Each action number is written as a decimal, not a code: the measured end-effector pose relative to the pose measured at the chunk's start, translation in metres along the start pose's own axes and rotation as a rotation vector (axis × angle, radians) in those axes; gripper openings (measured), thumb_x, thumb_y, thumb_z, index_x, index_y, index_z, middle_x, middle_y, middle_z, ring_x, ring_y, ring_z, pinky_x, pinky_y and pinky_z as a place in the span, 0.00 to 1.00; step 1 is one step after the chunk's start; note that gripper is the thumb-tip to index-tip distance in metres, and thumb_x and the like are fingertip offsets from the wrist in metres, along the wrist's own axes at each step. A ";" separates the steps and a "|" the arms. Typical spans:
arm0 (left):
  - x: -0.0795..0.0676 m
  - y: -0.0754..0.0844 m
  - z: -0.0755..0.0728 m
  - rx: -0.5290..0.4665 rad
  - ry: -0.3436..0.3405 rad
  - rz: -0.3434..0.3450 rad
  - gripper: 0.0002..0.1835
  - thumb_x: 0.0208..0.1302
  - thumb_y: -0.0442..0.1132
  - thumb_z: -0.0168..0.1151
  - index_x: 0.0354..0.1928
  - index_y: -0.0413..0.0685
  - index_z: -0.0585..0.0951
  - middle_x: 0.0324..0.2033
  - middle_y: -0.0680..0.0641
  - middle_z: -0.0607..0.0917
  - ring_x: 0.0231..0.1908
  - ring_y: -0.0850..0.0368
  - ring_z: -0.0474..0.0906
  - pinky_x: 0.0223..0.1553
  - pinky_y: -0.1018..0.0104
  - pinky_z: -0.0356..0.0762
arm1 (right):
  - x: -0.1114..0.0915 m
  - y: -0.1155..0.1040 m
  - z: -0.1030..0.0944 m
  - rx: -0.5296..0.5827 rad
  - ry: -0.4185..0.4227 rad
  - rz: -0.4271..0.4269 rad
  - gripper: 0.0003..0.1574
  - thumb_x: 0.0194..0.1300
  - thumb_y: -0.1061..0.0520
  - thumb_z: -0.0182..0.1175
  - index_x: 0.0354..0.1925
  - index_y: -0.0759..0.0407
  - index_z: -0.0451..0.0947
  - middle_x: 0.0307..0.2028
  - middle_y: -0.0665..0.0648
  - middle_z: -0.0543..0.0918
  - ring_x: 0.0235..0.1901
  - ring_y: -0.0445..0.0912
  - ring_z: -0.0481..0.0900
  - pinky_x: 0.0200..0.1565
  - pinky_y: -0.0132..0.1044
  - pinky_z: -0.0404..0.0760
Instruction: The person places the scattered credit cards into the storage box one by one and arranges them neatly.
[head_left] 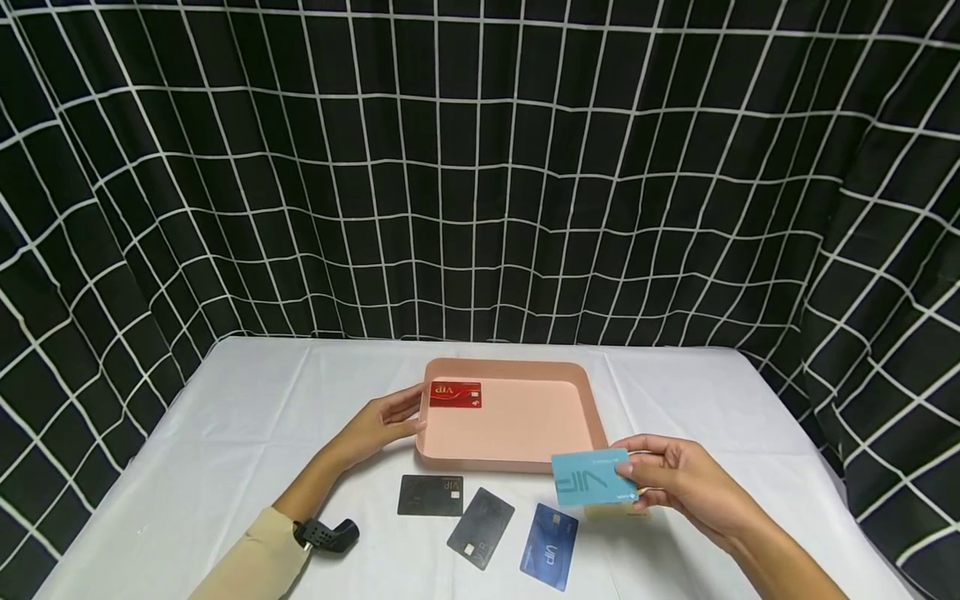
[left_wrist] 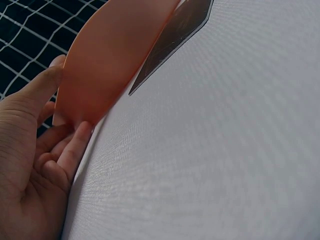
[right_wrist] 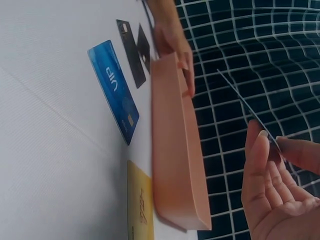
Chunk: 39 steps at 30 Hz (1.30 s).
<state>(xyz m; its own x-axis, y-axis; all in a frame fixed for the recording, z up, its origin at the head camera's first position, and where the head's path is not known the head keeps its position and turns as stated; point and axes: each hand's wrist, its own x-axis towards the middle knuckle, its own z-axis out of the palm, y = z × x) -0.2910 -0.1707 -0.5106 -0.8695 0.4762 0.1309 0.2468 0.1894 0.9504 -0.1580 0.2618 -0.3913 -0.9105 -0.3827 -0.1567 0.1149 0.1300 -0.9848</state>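
Observation:
A light blue VIP card (head_left: 588, 477) is pinched between the thumb and fingers of my right hand (head_left: 690, 483), held up near the tray's front right corner. In the right wrist view this card (right_wrist: 245, 102) shows almost edge-on, raised off the table. My left hand (head_left: 382, 429) grips the left side of the pink tray (head_left: 517, 465); its thumb and fingers (left_wrist: 75, 150) lie against the tray's wall in the left wrist view. Inside the tray, at its back left, lies a red VIP card (head_left: 455, 395).
Before the tray lie a black card (head_left: 430, 496), a tilted dark grey card (head_left: 481, 528) and a dark blue VIP card (head_left: 550, 547). A yellow card (right_wrist: 140, 202) lies partly hidden under the held one in the head view. A black-and-white grid curtain (head_left: 480, 167) surrounds the white table (head_left: 247, 417).

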 end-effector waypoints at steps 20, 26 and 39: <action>-0.001 0.004 -0.002 -0.020 -0.002 0.013 0.38 0.69 0.40 0.68 0.77 0.43 0.63 0.75 0.42 0.65 0.72 0.45 0.65 0.69 0.54 0.67 | 0.024 -0.002 0.006 0.113 0.032 -0.031 0.31 0.71 0.65 0.60 0.64 0.82 0.61 0.44 0.57 0.88 0.38 0.44 0.86 0.42 0.36 0.89; -0.001 0.001 -0.001 -0.020 -0.008 0.019 0.38 0.69 0.39 0.67 0.77 0.43 0.63 0.75 0.42 0.65 0.72 0.45 0.65 0.69 0.53 0.67 | 0.034 -0.002 0.010 0.108 0.086 -0.015 0.33 0.71 0.65 0.61 0.64 0.82 0.59 0.41 0.56 0.88 0.34 0.42 0.86 0.43 0.35 0.88; -0.001 0.000 -0.001 -0.027 -0.009 0.021 0.38 0.69 0.38 0.67 0.77 0.42 0.63 0.75 0.42 0.65 0.72 0.44 0.65 0.69 0.53 0.67 | 0.059 -0.003 0.008 0.102 0.138 -0.019 0.33 0.72 0.67 0.59 0.65 0.83 0.58 0.37 0.54 0.87 0.30 0.41 0.87 0.40 0.32 0.88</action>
<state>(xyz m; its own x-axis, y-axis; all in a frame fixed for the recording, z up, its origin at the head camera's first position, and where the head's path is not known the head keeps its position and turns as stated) -0.2906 -0.1724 -0.5107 -0.8605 0.4872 0.1487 0.2534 0.1563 0.9546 -0.2085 0.2315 -0.3985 -0.9579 -0.2545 -0.1328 0.1300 0.0280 -0.9911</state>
